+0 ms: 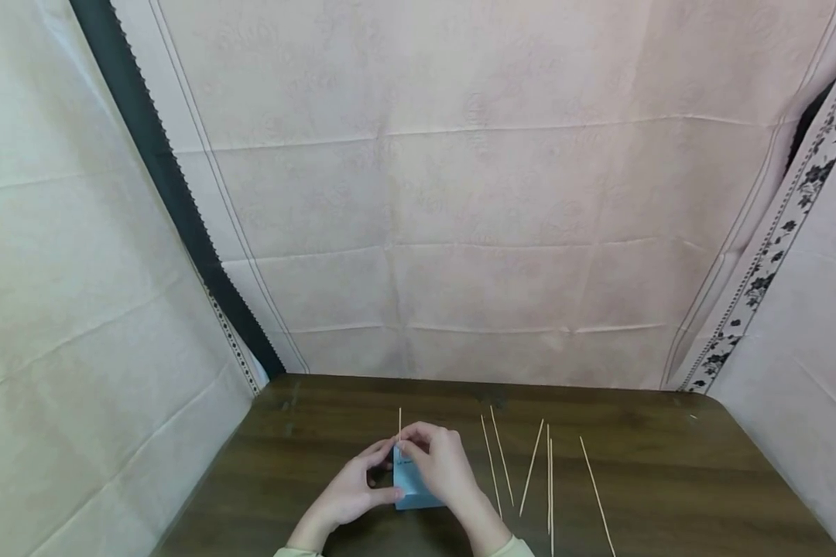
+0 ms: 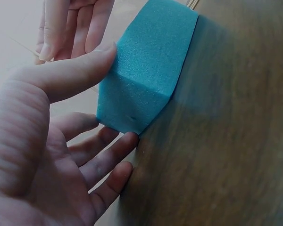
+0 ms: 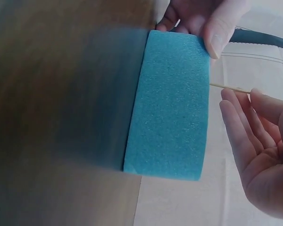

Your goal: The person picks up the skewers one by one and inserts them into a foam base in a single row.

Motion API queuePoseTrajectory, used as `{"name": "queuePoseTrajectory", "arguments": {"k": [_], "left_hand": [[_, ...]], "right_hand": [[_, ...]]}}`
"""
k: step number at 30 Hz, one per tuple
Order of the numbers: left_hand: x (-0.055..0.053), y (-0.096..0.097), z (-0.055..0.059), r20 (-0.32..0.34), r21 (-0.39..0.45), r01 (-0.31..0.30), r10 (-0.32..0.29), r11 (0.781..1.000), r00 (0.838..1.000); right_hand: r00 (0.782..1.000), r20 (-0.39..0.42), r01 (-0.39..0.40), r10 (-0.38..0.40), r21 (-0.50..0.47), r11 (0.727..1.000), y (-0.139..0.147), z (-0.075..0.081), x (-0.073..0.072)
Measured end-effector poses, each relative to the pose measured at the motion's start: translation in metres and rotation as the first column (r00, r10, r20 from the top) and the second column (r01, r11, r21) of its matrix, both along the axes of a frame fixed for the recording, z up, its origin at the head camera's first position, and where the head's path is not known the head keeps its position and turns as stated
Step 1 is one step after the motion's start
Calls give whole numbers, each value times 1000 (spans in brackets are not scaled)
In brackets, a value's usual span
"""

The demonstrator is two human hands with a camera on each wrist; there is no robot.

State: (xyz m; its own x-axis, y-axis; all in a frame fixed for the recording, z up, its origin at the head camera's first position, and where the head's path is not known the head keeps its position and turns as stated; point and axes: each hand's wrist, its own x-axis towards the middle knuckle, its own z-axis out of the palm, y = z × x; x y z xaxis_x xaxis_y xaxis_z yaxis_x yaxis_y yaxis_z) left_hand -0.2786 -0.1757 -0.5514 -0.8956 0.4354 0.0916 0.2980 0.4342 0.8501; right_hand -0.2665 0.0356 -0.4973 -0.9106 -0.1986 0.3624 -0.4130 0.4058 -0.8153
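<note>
A light blue foam-like block (image 1: 412, 493) stands on the brown table in front of me. My left hand (image 1: 351, 489) holds it by its left end, thumb on the near face and fingers around the end, as the left wrist view of the block (image 2: 146, 56) shows. My right hand (image 1: 444, 466) is over the block and pinches a thin wooden stick (image 3: 230, 88) between thumb and fingertips. One end of that stick meets the block's top face. In the head view the stick rises upright above the fingers. How deep it sits cannot be seen.
Several more thin sticks (image 1: 532, 468) lie spread on the table (image 1: 655, 480) to the right of my right hand, one (image 1: 597, 495) farther off than the others. Pale cloth (image 1: 501, 193) hangs behind the table's far edge and along both sides.
</note>
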Motion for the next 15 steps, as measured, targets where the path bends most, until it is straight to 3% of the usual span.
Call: {"name": "queuePoseTrajectory", "arguments": {"k": [9, 15], "left_hand": [[2, 0, 0, 8, 2, 3, -3, 1000, 1000], [2, 1, 2, 22, -5, -8, 8, 1000, 1000]], "right_hand": [[996, 59, -62, 61, 14, 998, 8, 6, 1], [997, 60, -56, 55, 18, 998, 13, 10, -1]]}}
